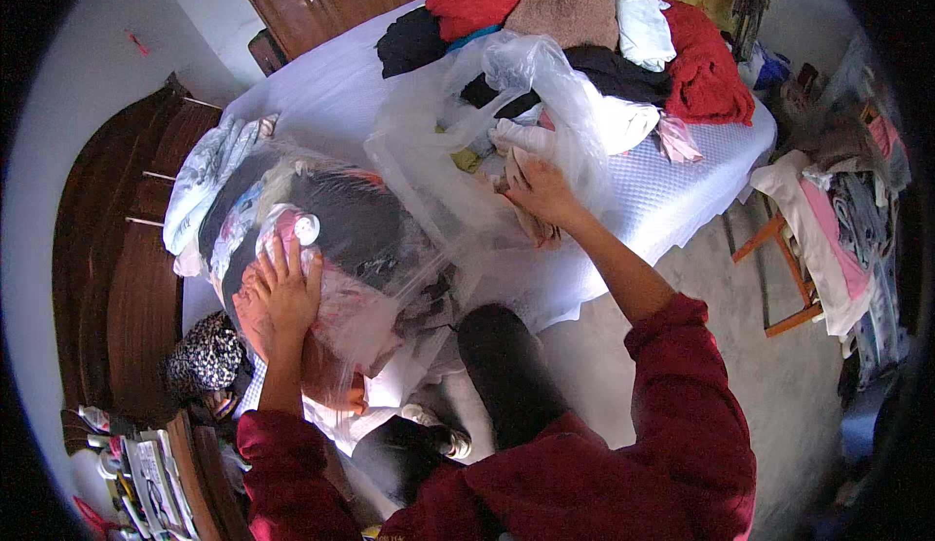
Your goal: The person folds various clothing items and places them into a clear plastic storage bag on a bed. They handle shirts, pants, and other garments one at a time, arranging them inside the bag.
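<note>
As hands press: clear bulging clothes bag.

A bed covered with a white textured sheet is seen from above. On it, a large clear plastic bag stuffed with clothes is laid on the side nearer the dark wooden headboard. Just beside that bag, toward the middle of the bed, a second clear plastic bag is stood open, with pale clothes inside. Beyond the open bag, a heap of loose clothes is piled, with red, brown, black and white pieces in it. A leopard-print item is seen near the headboard.
</note>
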Available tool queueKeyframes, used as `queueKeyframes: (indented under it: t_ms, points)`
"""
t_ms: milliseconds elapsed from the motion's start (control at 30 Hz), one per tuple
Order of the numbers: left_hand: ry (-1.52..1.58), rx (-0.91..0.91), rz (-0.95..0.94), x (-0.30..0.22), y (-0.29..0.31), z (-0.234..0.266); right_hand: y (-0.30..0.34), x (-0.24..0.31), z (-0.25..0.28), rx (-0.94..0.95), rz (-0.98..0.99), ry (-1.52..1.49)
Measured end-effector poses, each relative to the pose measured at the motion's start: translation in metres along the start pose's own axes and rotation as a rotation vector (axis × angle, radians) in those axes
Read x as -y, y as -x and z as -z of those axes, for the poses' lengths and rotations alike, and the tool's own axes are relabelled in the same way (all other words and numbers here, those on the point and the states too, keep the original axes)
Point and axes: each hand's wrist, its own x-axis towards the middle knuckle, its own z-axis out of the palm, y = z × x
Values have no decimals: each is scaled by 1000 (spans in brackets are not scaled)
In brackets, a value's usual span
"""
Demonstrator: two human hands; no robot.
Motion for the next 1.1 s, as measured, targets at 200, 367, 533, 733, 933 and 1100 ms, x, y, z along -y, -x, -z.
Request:
queueKeyframes:
  t_ms: [200, 367, 533, 733, 933, 1100]
  points:
    - [-3, -2, 12, 9, 3, 1, -70, 12, -74, 110, -3, -11]
    - [-15, -14, -38, 6, 4, 11, -139, -4, -157, 316, -54, 24]
    - [-19, 23, -23, -9, 0, 26, -165, -25, -255, -154, 226, 279]
    - [-13, 55, 14, -2, -1, 5, -179, -29, -294, 169, 197, 874]
    - [-9, 39, 2, -4, -3, 7, -220, -23, -241, 526, 46, 662]
    - [-16, 63, 22, -2, -1, 15, -192, 3, -239, 294, -101, 597]
